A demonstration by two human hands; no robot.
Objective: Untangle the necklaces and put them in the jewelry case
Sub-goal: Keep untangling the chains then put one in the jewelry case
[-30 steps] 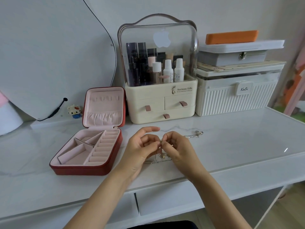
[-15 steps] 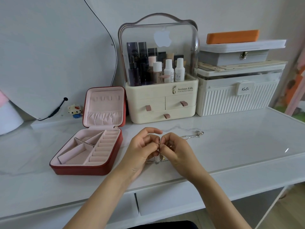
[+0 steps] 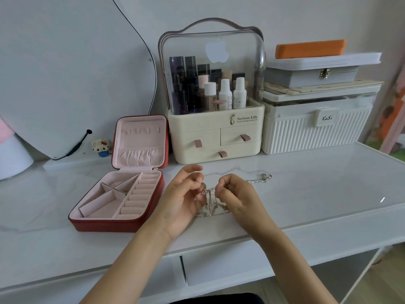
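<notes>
a person's two hands work a knot of necklaces (image 3: 211, 201) above the front edge of a white marble-look desk (image 3: 317, 194). the left hand (image 3: 184, 198) pinches fine chain between thumb and curled fingers, index finger raised; the right hand (image 3: 237, 195) pinches chain too, fingers curled in tight, a small gap separating the two grips. the tangle of thin gold and silver strands hangs between and just below both sets of fingertips, its lower loops trailing onto the desk surface beneath the hands. one silver strand runs out from behind the right hand toward the desk's back right, ending in a small clasp or charm (image 3: 267, 177) lying flat on the top; which it is cannot be told. the red jewelry case (image 3: 118, 222) sits open to the left of the hands, near the front left of the desk, its pink-lined lid upright, its divided tray and ring rolls showing. along the desk's back edge stand a cream cosmetics organiser (image 3: 215, 137) with a clear domed cover and a white ribbed storage box (image 3: 315, 132) stacked with a grey case (image 3: 311, 75) and an orange pouch (image 3: 310, 48). a small toy figure (image 3: 101, 147) rests behind the jewelry case, beside a curved mirror (image 3: 65, 69).
</notes>
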